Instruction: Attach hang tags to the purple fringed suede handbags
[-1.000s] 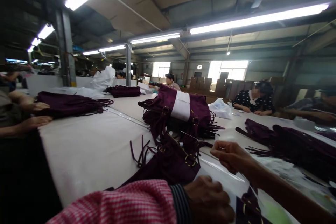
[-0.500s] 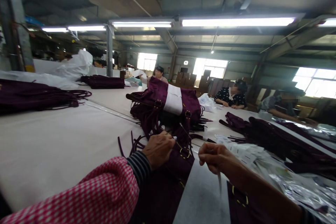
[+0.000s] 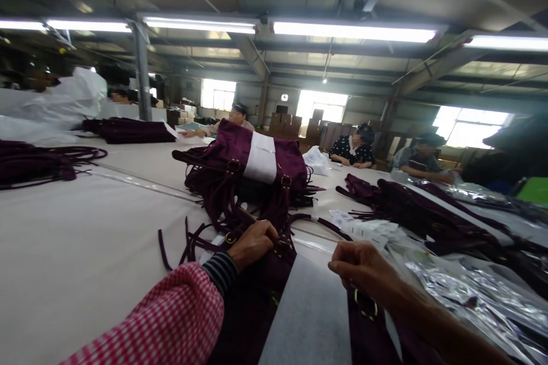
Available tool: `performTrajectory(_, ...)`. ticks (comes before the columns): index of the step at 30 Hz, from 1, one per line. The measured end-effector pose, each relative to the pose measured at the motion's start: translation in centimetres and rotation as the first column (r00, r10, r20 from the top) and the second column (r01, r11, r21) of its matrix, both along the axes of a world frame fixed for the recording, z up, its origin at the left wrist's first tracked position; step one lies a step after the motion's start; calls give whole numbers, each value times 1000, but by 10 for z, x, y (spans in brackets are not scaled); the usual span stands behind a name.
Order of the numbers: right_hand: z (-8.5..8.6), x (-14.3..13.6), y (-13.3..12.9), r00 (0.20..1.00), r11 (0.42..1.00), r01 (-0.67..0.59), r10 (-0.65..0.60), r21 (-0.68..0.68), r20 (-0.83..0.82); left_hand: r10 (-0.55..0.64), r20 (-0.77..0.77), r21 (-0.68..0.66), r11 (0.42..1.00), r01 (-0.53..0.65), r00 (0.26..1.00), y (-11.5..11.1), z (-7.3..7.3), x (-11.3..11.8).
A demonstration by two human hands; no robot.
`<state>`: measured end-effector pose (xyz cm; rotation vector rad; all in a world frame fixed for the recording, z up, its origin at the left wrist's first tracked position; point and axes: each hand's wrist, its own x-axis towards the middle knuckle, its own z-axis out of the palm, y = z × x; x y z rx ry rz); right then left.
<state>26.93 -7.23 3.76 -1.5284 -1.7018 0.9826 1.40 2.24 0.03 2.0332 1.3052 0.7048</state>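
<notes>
A dark purple bag (image 3: 240, 319) with brass rings lies in front of me, a white paper sheet (image 3: 306, 308) across it. My left hand (image 3: 254, 244) rests at the bag's upper edge beside a brass ring (image 3: 230, 237). Its fingers are curled closed, and what they grip is hidden. Over the right side of the sheet hovers my right hand (image 3: 357, 262), fingers pinched together near a brass buckle (image 3: 366, 303); I cannot make out anything between them. Behind sits a second purple fringed bag (image 3: 222, 145) wrapped with a white paper band (image 3: 261, 157).
More purple bags lie at the left (image 3: 34, 162), the back left (image 3: 137, 131) and the right (image 3: 411, 211). Clear plastic bags (image 3: 462, 279) spread to my right. Several co-workers sit across the white table (image 3: 107, 222), one in a dotted top (image 3: 351, 148).
The view has turned slightly right. My left hand has shifted along the bag's upper edge, closer to the sheet. A thin pale strip that hung below my right hand is no longer clearly visible there.
</notes>
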Motion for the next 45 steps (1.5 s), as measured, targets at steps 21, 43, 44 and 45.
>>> performTrajectory(21,-16,-45,6,740,933,-130,-133,334,659,-80,316,-224,962,156,945,7,7,1)
performTrajectory(43,-21,-65,35,867,951,-161,9,263,498,158,564,-419,900,116,811,-1,-9,8)
performTrajectory(44,-22,-65,35,876,949,-136,-18,283,481,154,557,-409,906,108,816,-2,-8,8)
performTrajectory(45,-23,-66,35,879,945,-104,-59,311,473,149,549,-397,912,100,823,-4,-7,9)
